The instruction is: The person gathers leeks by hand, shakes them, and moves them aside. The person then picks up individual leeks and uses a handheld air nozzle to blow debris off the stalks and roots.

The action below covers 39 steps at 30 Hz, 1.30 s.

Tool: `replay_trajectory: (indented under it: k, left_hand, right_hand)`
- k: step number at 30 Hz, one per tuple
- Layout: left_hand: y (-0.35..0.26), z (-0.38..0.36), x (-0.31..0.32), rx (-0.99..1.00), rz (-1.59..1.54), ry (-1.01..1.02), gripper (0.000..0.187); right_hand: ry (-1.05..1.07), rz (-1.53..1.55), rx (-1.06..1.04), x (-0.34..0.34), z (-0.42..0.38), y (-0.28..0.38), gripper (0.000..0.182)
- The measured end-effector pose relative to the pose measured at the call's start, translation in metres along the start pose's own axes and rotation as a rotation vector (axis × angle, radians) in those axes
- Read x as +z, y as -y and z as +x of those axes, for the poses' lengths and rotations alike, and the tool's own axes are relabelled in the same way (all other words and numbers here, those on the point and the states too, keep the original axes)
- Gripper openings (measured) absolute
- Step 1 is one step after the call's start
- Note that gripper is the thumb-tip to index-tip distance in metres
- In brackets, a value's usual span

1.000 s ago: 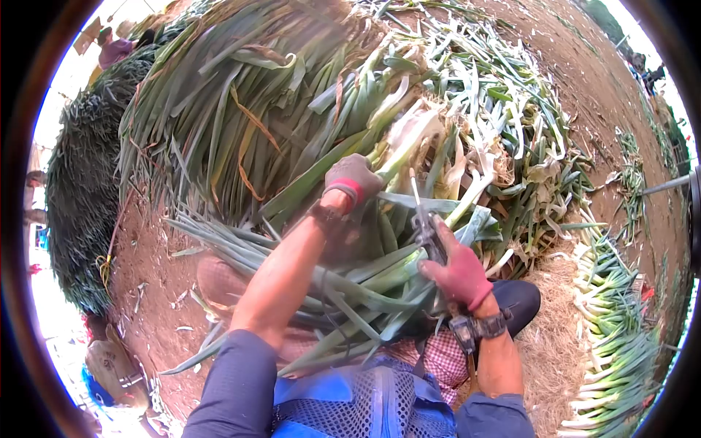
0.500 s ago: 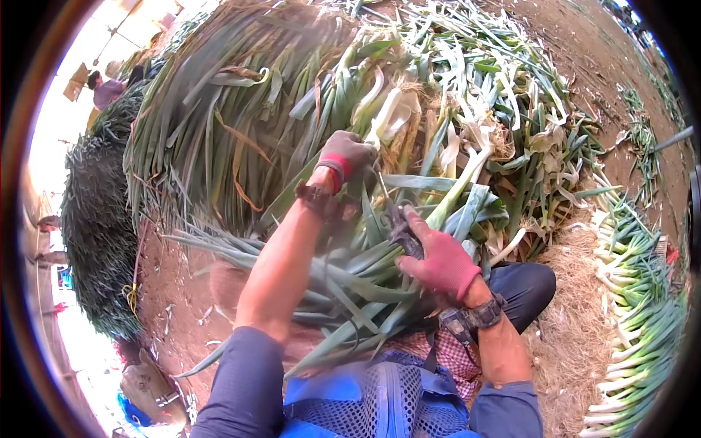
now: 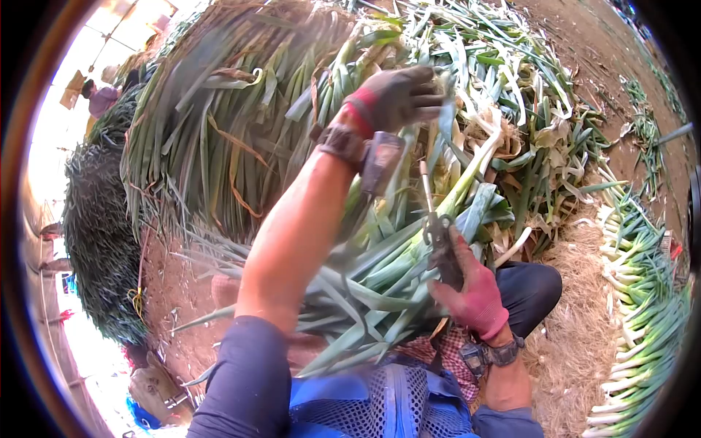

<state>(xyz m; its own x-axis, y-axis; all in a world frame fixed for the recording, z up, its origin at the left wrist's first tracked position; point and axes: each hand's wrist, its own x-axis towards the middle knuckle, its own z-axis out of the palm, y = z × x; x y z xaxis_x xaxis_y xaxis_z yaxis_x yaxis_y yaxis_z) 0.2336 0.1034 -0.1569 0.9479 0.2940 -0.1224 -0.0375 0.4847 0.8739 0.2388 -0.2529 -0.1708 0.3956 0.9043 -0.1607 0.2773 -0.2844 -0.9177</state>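
My left hand [image 3: 403,98], in a grey glove with a red cuff, is raised over the pile of green onions [image 3: 241,139]. Its fingers are stretched out, slightly blurred, beside a hanging leaf [image 3: 446,120]. In my right hand [image 3: 476,296], gloved in pinkish red, is a dark air gun [image 3: 443,252] with a thin metal nozzle that points up and away. Long green onion leaves [image 3: 358,292] lie across my lap, below and left of the air gun. One pale green onion stalk [image 3: 467,179] slants just beyond the nozzle.
Peeled green onions [image 3: 621,343] lie in a row at the right, beside a heap of straw-coloured roots [image 3: 569,314]. Stripped leaves [image 3: 504,58] spread at the back. A tall dark green stack [image 3: 98,241] stands left, with a person [image 3: 102,98] behind it.
My left hand has lifted away to the upper right, and its closed fingers have straightened. The pale stalk by it is gone from view. My right hand has shifted slightly right and down with the air gun.
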Motion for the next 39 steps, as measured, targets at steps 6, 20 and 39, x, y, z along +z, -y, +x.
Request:
replay_trajectory:
  k: [6, 20, 39]
  left_hand:
    - [-0.006, -0.027, -0.005, -0.005, 1.038, -0.471, 0.038]
    - [0.089, -0.138, -0.040, -0.620, 1.482, -0.574, 0.059]
    - [0.032, -0.128, -0.011, -0.407, 1.011, -0.544, 0.041]
  right_hand:
    - [-0.096, -0.048, 0.003, -0.011, 0.020, -0.023, 0.093]
    - [0.232, -0.441, 0.214, 0.023, 0.135, 0.002, 0.093]
    - [0.151, -0.332, -0.016, -0.017, 0.030, 0.003, 0.093]
